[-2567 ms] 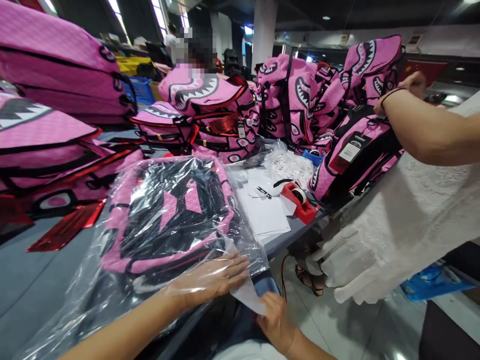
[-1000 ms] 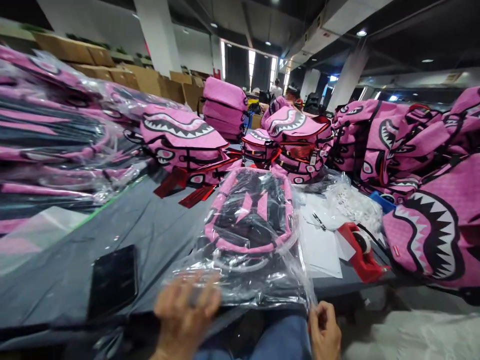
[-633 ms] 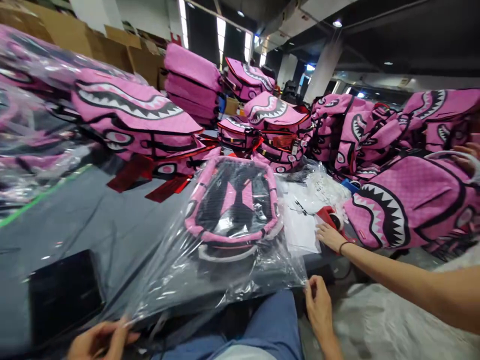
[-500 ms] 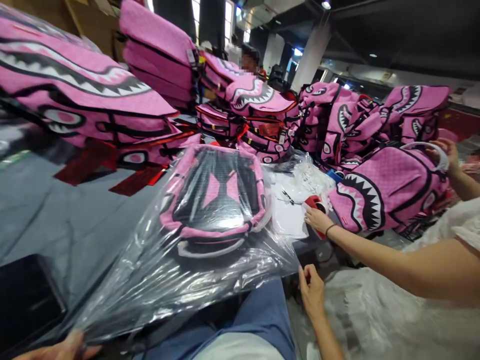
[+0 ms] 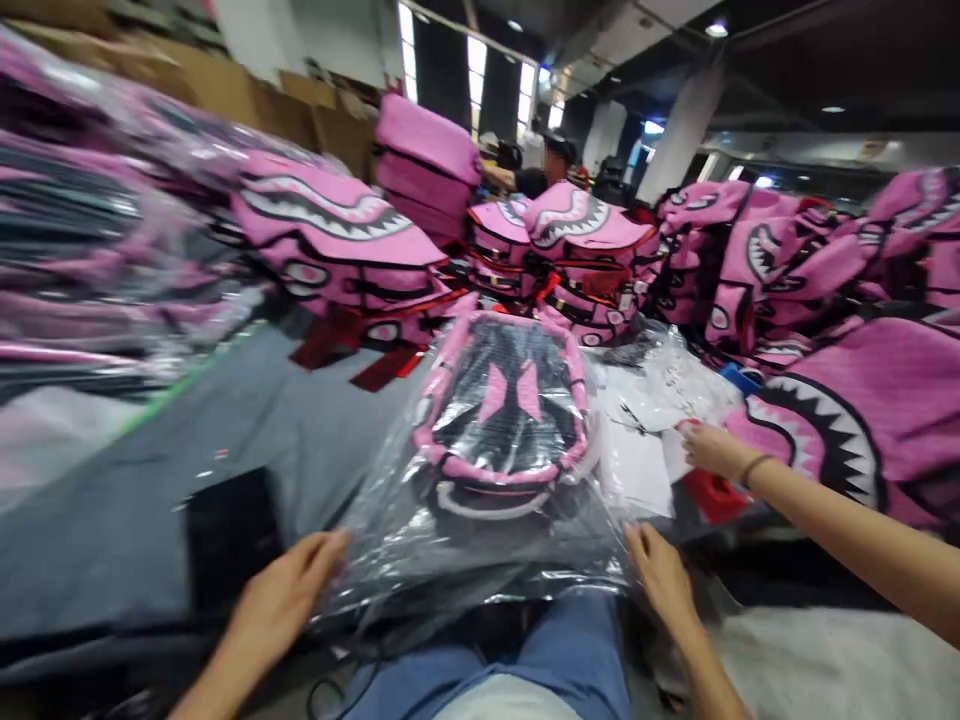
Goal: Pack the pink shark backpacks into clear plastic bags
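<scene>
In front of me a pink and black backpack point(image 5: 510, 400) lies on the table with its padded back panel up, inside a clear plastic bag point(image 5: 405, 550). The backpack's pale handle points toward me. My left hand point(image 5: 292, 575) pinches the near left corner of the bag. At the near right corner, my right hand point(image 5: 660, 565) grips the plastic edge between thumb and fingers. The bag's near edge is drawn out between both hands, over my lap. A black flat device, perhaps a tablet point(image 5: 232, 535), rests on the table beside my left hand.
Pink shark-mouth backpacks point(image 5: 337, 225) are stacked behind, with more at the right point(image 5: 847, 410). Plastic-wrapped ones point(image 5: 67, 240) are piled at left. A co-worker's hand point(image 5: 716, 450) holds a white slip beside white papers point(image 5: 634, 465) and a red item point(image 5: 716, 497).
My left hand has come up and inward with the bag's corner, and the plastic hangs less stretched. My view has turned left. The co-worker's hand now holds a white slip.
</scene>
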A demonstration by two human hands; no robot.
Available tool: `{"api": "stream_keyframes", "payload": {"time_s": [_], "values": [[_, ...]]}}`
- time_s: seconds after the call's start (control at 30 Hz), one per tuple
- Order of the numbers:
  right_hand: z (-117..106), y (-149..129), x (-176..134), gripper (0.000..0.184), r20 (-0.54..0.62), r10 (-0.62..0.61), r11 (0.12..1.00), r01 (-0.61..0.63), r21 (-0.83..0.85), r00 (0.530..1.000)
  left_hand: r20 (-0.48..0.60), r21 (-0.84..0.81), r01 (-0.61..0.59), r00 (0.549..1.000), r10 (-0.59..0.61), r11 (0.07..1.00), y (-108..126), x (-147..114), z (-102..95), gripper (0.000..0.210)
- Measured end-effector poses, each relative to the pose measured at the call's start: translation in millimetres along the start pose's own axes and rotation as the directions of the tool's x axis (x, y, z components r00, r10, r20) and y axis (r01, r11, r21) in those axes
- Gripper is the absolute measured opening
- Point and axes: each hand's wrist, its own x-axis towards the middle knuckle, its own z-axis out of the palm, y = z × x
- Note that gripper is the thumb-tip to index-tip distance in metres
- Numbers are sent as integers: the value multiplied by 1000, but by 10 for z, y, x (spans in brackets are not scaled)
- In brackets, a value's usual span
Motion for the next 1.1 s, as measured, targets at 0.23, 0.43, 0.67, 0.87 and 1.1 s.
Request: {"api": "stream_keyframes", "payload": {"time_s": [0.23, 0.43, 0.67, 0.87, 1.1], "values": [[86, 205, 206, 56, -130, -32, 996, 21, -82, 991, -31, -266, 132, 989, -145, 955, 182, 21, 160, 60], [101, 306, 330, 75, 159, 144, 845, -205, 494, 977, 108, -422, 198, 980, -168, 884, 120, 88, 84, 70], [16, 745, 39, 43, -320, -435, 898, 433, -81, 842, -41, 356, -596, 760, 649, 720, -405, 1, -193, 39], [-158, 554, 106, 20, -239, -691, 688, 722, 74, 682, 115, 271, -768, 624, 773, 580, -480, 49, -260, 42], [106, 146, 224, 53, -366, -119, 738, 329, 590, 923, -40, -30, -372, 928, 371, 928, -87, 122, -220, 59]]}}
